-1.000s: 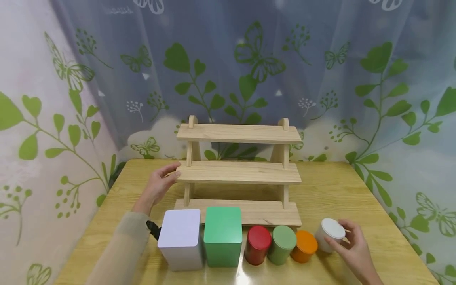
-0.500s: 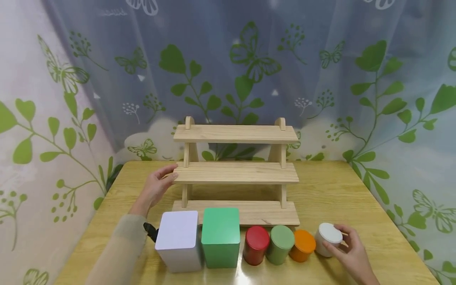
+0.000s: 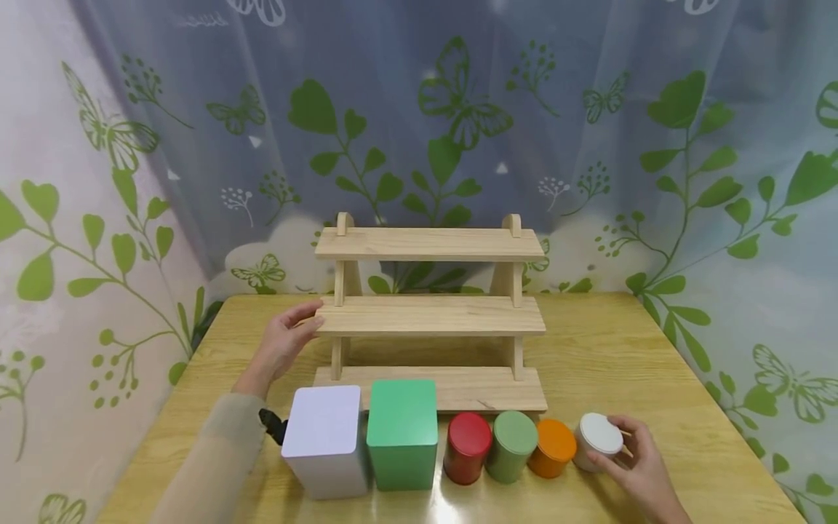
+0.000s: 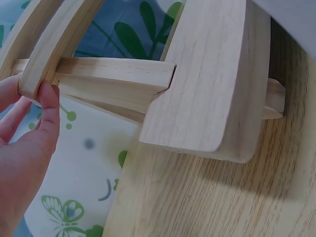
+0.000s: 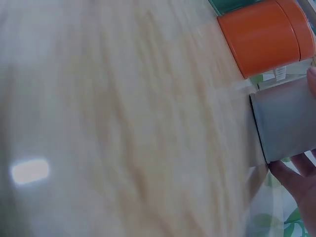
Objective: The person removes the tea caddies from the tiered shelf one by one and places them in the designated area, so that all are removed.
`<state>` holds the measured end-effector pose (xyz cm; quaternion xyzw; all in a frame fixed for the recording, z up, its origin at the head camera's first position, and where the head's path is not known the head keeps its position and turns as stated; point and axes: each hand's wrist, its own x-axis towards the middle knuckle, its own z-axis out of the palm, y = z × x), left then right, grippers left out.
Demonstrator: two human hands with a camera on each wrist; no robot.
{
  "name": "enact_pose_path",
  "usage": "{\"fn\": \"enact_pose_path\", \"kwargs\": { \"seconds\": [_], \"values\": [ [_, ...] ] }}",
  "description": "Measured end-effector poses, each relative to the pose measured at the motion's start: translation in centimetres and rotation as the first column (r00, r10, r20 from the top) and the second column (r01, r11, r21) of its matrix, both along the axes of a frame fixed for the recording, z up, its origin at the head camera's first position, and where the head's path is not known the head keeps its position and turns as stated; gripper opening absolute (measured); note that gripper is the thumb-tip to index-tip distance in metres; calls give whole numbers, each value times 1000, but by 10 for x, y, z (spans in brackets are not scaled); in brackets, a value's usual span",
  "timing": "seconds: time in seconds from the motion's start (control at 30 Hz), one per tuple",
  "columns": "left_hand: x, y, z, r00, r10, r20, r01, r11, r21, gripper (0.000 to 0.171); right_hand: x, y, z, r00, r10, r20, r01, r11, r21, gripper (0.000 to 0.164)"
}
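A wooden three-step display shelf [image 3: 428, 316] stands on the table. My left hand [image 3: 284, 342] grips the left end of its middle board; in the left wrist view, the thumb and fingers pinch that board's end [image 4: 54, 47]. At the right of a row of containers, my right hand [image 3: 638, 462] holds a small white lidded canister [image 3: 601, 434] round its side. This canister stands upright beside an orange canister [image 3: 553, 447]. Further left come a light green canister [image 3: 512, 445] and a red canister [image 3: 468, 447]. In the right wrist view the white canister [image 5: 286, 121] looks grey.
Left of the red canister stand a green box [image 3: 402, 437] and a white box [image 3: 324, 437], in front of the bottom board. A black object [image 3: 272, 426] shows beside the white box. Patterned curtains [image 3: 393, 109] surround the wooden table [image 3: 596, 349].
The white canister has come left in my right hand, closer to the orange one. My left hand keeps its grip on the shelf. The whole view has shifted slightly.
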<state>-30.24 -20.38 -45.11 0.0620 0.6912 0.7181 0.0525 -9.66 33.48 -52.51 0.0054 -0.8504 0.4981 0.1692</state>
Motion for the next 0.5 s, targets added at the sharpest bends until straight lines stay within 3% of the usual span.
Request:
{"fn": "enact_pose_path", "kwargs": {
  "seconds": [0.27,0.5],
  "values": [
    [0,-3,7,999,3,-32,-6,995,-99,54,-2,10,11,988,152,-22,-151,987,47,79],
    [7,-16,12,998,3,-57,-11,991,-137,57,-14,22,42,940,301,-160,-292,953,81,86]
  ]
}}
